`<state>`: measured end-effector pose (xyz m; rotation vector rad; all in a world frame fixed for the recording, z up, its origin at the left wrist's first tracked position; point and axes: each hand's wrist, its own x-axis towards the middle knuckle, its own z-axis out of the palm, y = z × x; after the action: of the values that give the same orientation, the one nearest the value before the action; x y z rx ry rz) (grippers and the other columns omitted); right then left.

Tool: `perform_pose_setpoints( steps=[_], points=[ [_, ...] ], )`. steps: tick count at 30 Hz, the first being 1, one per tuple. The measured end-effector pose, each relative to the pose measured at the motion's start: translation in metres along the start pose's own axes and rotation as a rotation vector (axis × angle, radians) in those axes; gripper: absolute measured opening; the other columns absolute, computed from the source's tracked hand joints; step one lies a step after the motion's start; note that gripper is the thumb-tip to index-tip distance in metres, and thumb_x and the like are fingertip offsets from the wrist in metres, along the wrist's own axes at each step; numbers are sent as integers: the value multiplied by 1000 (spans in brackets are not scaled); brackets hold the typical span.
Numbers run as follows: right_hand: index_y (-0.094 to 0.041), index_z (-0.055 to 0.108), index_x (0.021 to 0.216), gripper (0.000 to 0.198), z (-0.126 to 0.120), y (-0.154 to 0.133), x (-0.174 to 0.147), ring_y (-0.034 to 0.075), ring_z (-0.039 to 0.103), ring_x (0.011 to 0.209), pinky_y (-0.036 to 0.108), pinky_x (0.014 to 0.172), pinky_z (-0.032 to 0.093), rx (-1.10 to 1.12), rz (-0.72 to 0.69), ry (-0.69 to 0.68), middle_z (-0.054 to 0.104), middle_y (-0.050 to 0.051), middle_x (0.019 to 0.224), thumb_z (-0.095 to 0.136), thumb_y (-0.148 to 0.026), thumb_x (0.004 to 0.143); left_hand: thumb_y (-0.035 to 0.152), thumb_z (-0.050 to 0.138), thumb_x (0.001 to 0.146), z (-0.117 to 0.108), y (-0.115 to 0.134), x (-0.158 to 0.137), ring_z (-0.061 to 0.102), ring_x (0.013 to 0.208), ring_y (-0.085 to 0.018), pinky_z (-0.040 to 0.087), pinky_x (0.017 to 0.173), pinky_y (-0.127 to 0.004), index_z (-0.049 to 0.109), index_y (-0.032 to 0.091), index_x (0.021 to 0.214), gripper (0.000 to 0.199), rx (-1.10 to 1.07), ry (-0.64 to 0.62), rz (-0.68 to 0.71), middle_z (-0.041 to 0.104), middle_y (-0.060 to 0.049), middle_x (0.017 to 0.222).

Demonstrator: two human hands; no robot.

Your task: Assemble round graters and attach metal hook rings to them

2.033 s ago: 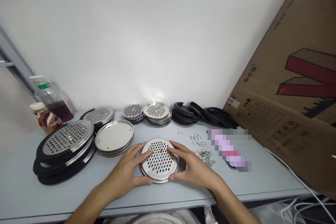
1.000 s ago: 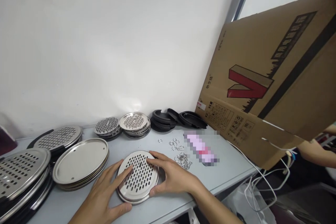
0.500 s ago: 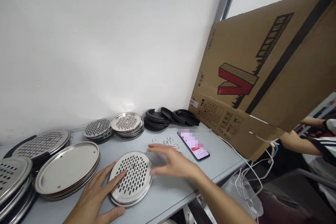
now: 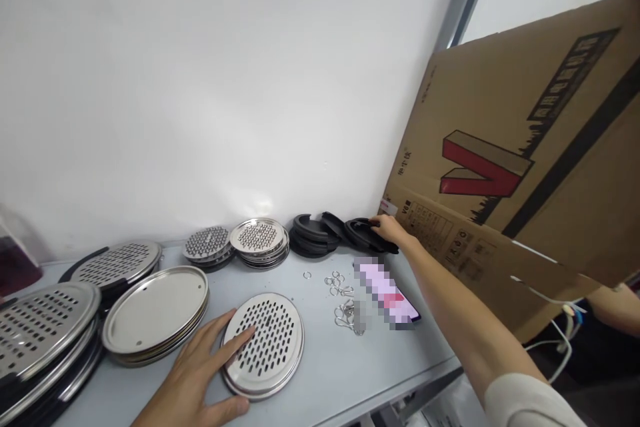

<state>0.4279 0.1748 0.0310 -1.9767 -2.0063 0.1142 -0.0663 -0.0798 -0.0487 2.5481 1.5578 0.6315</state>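
My left hand (image 4: 207, 363) lies with fingers spread on the left side of a round metal grater plate (image 4: 265, 340), its forefinger over the slots and its thumb at the near edge. The plate rests on a similar rim below it. At the back of the table, my right hand (image 4: 390, 228) has its fingers closed on the edge of a black plastic ring (image 4: 363, 235); the fingertips are partly hidden. More black rings (image 4: 310, 240) are stacked just left of it.
Two small stacks of grater plates (image 4: 207, 243) (image 4: 257, 237) stand along the wall. Plain round plates (image 4: 155, 313) and larger grater plates (image 4: 45, 327) sit at left. Loose metal rings (image 4: 336, 280) and a phone (image 4: 387, 290) lie at right, beside a big cardboard box (image 4: 480, 167).
My right hand has left the side of the grater plate and reached out to the black ring at the back right. My left hand stays on the plate. The view has shifted slightly.
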Motion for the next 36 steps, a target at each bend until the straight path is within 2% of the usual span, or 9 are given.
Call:
perform_pose_setpoints(
  steps=[4, 9, 12, 14, 19, 22, 28, 33, 36],
  points=[
    [-17, 58, 124, 33, 19, 10, 7, 23, 63, 105, 43, 88, 55, -109, 25, -59, 60, 9, 125, 60, -34, 96, 30, 80, 76, -8, 9, 0, 41, 139, -37, 42, 110, -55, 41, 44, 147, 82, -54, -12, -36, 36, -3, 158],
    [-18, 59, 123, 31, 20, 19, 12, 22, 63, 105, 43, 88, 55, -209, -7, -56, 61, 9, 124, 60, -34, 96, 32, 83, 74, -20, 18, 4, 38, 141, -37, 37, 112, -58, 44, 44, 145, 82, -135, -73, -76, 36, -3, 158],
    [-15, 62, 118, 25, 12, 24, 7, 22, 64, 103, 42, 90, 53, -249, -27, -12, 65, 10, 118, 58, -28, 97, 33, 84, 73, -23, 20, 3, 35, 142, -37, 35, 113, -59, 43, 44, 145, 84, -169, -93, -88, 34, -3, 158],
    [-14, 64, 117, 24, 2, 26, 0, 26, 66, 102, 37, 88, 50, -270, -29, 35, 69, 16, 112, 53, -19, 97, 34, 85, 72, -24, 21, 3, 34, 143, -37, 34, 114, -58, 45, 43, 145, 84, -187, -99, -87, 34, -4, 158],
    [-15, 58, 124, 30, -32, 26, -19, 31, 62, 110, 37, 90, 45, -338, -52, 192, 66, 18, 124, 48, -24, 98, 41, 85, 72, -24, 21, 4, 31, 145, -35, 32, 115, -57, 46, 43, 144, 82, -217, -102, -87, 32, -4, 159],
    [-13, 57, 126, 32, -46, 16, -26, 33, 59, 112, 39, 89, 44, -396, -59, 250, 64, 21, 124, 44, -25, 99, 41, 84, 72, -23, 20, 4, 31, 145, -35, 33, 115, -56, 46, 43, 144, 81, -215, -108, -90, 32, -4, 159],
    [-15, 60, 130, 38, -45, 1, -19, 37, 56, 114, 45, 88, 44, -451, -70, 217, 63, 24, 118, 39, -24, 100, 34, 81, 76, -20, 17, 3, 33, 144, -35, 35, 114, -57, 43, 44, 146, 80, -165, -99, -89, 32, -2, 160],
    [-19, 63, 131, 39, -54, 10, 1, 34, 63, 106, 43, 87, 48, -355, 5, 161, 63, 21, 122, 45, -23, 97, 36, 80, 78, -17, 15, 2, 35, 143, -35, 38, 113, -56, 41, 47, 146, 79, -134, -97, -88, 32, 1, 160],
    [-18, 71, 119, 33, -62, 19, 13, 29, 65, 105, 39, 90, 48, -245, 25, 104, 68, 15, 116, 51, -16, 93, 39, 78, 79, -16, 13, 2, 34, 144, -35, 37, 113, -57, 40, 46, 147, 78, -115, -105, -78, 32, 0, 160]
  ],
)
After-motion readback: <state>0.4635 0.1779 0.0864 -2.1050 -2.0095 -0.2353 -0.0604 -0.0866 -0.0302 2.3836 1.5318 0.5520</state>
